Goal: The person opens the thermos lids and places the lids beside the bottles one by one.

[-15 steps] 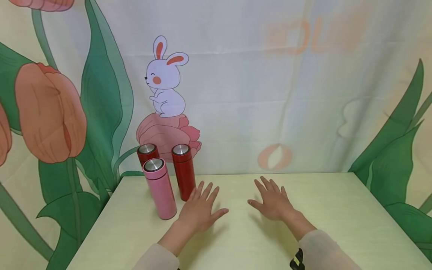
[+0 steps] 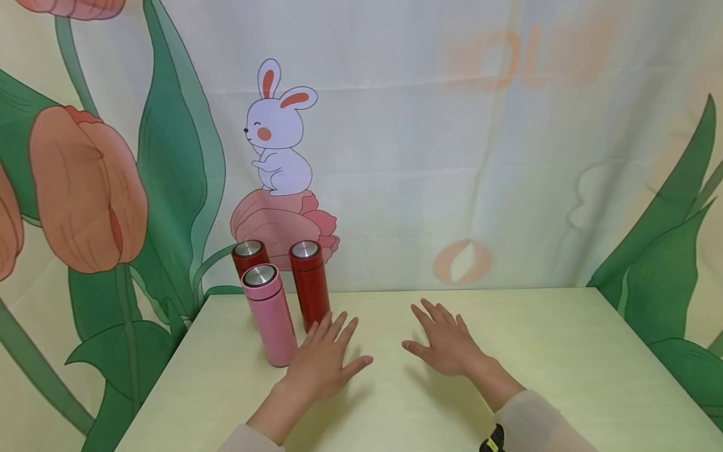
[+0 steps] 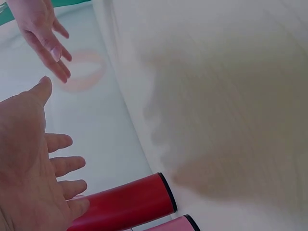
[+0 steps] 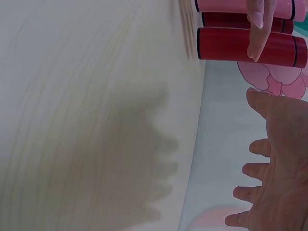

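Observation:
Three thermos bottles with steel-topped lids stand upright, grouped at the table's back left. The pink thermos (image 2: 273, 323) is in front, a red thermos (image 2: 310, 289) is to its right, and another red thermos (image 2: 248, 258) is partly hidden behind the pink one. My left hand (image 2: 316, 367) hovers over the table just right of the pink thermos, fingers spread and holding nothing. Further right, my right hand (image 2: 449, 345) is also held above the table, its fingers extended. In the left wrist view, the red thermos (image 3: 127, 202) lies beyond my left fingers.
The pale wood-grain table (image 2: 536, 351) ends against a hanging printed cloth (image 2: 395, 157) with a rabbit and tulips. Both hands cast shadows on the tabletop. A dark band with a yellow mark (image 2: 494, 439) sits at the right wrist.
Both hands have shifted slightly left and toward me in the head view, still spread. The thermoses stay standing together; the whole view has shifted a little.

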Demonstrator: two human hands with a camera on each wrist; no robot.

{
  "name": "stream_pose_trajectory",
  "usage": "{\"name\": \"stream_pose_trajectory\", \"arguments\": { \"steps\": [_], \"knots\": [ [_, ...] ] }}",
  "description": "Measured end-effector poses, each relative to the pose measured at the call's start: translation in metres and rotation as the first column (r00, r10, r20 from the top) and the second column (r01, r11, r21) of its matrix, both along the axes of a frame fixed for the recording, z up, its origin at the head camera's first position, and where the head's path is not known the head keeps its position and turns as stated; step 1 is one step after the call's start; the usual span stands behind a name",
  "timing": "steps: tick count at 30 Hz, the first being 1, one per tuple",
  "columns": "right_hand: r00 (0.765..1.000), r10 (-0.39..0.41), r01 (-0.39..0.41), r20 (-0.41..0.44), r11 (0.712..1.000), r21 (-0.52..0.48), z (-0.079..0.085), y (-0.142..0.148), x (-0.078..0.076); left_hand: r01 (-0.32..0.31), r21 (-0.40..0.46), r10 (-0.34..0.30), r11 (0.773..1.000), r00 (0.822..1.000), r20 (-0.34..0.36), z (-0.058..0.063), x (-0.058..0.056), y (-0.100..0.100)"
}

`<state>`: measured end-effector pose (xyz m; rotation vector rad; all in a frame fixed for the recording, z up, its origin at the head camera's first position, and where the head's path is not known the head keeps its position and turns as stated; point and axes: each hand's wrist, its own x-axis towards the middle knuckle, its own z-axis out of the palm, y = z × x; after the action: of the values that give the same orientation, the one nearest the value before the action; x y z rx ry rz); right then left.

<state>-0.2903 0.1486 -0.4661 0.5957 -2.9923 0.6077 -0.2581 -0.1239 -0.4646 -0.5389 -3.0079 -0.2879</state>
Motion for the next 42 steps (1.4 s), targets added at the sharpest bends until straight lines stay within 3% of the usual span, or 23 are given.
{"name": "stream_pose_trajectory", "arguments": {
  "steps": [13,22,31,42],
  "knots": [
    [0.997,0.080,-0.078,0.013,0.992,-0.095,0.005,-0.020,0.011,-0.013,0.144,0.011,0.990,1.000,0.014,0.005,0.021,-0.021],
    [0.992,0.121,-0.115,0.024,0.980,-0.160,0.001,-0.035,0.015,-0.066,0.196,0.050,0.978,0.995,0.087,0.005,0.032,-0.031],
    [0.981,0.178,-0.154,0.076,0.956,-0.249,0.001,-0.049,0.017,-0.181,0.304,0.131,0.935,0.975,0.179,0.005,0.038,-0.043],
    [0.959,0.246,-0.179,0.143,0.911,-0.370,0.000,-0.067,0.016,-0.254,0.376,0.187,0.891,0.961,0.205,0.008,0.043,-0.061]
  ]
}}
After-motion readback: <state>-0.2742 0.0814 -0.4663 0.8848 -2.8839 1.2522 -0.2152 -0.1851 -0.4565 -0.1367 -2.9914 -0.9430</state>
